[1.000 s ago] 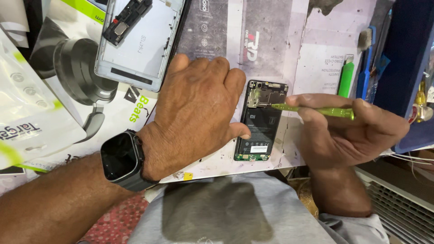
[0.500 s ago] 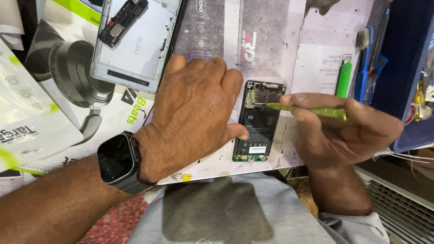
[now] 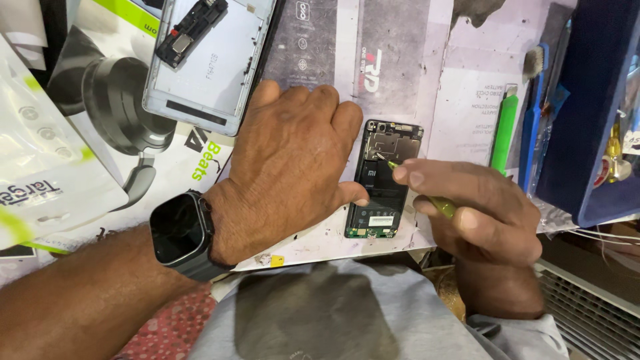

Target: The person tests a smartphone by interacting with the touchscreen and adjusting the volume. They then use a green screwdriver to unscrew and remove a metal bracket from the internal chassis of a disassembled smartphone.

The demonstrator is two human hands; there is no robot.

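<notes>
An opened phone (image 3: 383,180) with its back off lies on the work mat, showing a black battery and a green board at the bottom. My left hand (image 3: 290,163) rests flat on the mat beside it, its thumb pressing the phone's left edge. A black smartwatch (image 3: 180,233) is on that wrist. My right hand (image 3: 477,213) grips a thin yellow-green screwdriver (image 3: 440,205), and its tip touches the metal shield near the top of the phone.
A silver phone back frame (image 3: 210,63) with a small black part lies at the upper left on printed packaging. A green-handled tool (image 3: 503,133) and a brush (image 3: 533,63) lie right of the mat, next to a blue tray (image 3: 593,113). Grey cloth (image 3: 320,313) covers my lap.
My right hand has swung closer over the phone, and the screwdriver now points steeply with its tip on the upper shield. My left hand holds still.
</notes>
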